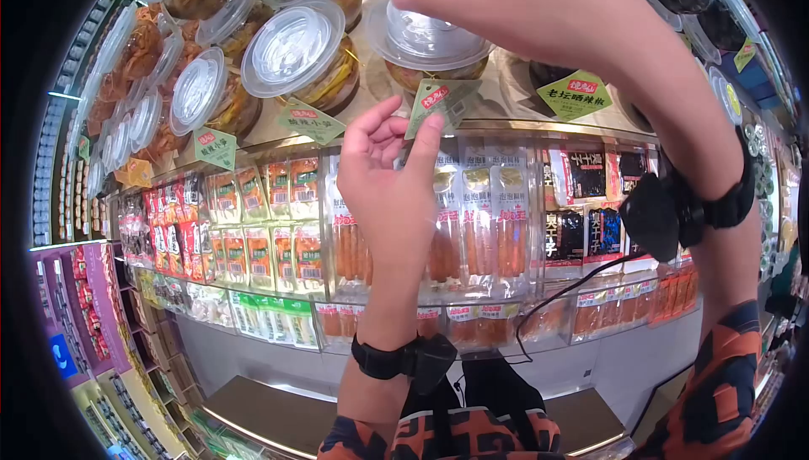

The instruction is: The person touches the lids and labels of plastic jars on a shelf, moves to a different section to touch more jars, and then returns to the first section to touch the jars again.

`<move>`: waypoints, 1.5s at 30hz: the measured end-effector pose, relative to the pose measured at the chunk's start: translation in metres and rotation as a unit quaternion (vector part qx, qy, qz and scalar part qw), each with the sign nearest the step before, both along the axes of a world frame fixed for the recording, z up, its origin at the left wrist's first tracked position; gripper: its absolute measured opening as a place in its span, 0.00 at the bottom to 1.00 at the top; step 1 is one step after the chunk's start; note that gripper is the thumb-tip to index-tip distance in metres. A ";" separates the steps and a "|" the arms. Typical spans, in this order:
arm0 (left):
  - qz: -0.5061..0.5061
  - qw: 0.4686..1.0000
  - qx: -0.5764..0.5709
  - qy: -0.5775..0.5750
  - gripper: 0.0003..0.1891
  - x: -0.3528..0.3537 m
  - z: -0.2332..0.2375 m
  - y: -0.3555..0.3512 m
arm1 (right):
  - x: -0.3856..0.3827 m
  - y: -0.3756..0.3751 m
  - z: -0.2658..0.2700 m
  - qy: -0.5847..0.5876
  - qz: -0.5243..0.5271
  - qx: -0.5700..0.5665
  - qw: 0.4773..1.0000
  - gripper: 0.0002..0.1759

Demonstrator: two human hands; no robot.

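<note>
The green tag (433,99) hangs in front of a round tub (404,72), near the front edge of the shelf top (506,106), set there, I'd guess, so its print faces whoever stands here. The person's left hand (388,175) has its thumb laid over the tag's lower part, fingertips close by its left edge, seemingly to steady it; whether a hidden finger clamps it from behind I cannot tell. The right hand (514,13) reaches over the tub's clear lid (431,39), thumb stretched out; most of its fingers are out of sight, so I cannot tell whether they grip anything or the thumb touches the lid. The tag looks thin and flat, tilted to one side, with white lettering on a red patch and a faint square mark.
</note>
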State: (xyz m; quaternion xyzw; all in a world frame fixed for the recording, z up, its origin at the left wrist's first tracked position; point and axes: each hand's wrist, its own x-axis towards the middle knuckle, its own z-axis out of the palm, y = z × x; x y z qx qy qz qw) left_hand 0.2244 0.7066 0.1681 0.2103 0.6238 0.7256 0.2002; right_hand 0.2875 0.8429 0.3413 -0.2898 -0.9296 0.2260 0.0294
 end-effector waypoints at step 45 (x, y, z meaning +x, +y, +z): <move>-0.060 0.985 -0.136 0.092 0.45 -0.005 -0.014 0.001 | -0.005 0.003 -0.099 0.284 0.042 0.080 0.955 0.22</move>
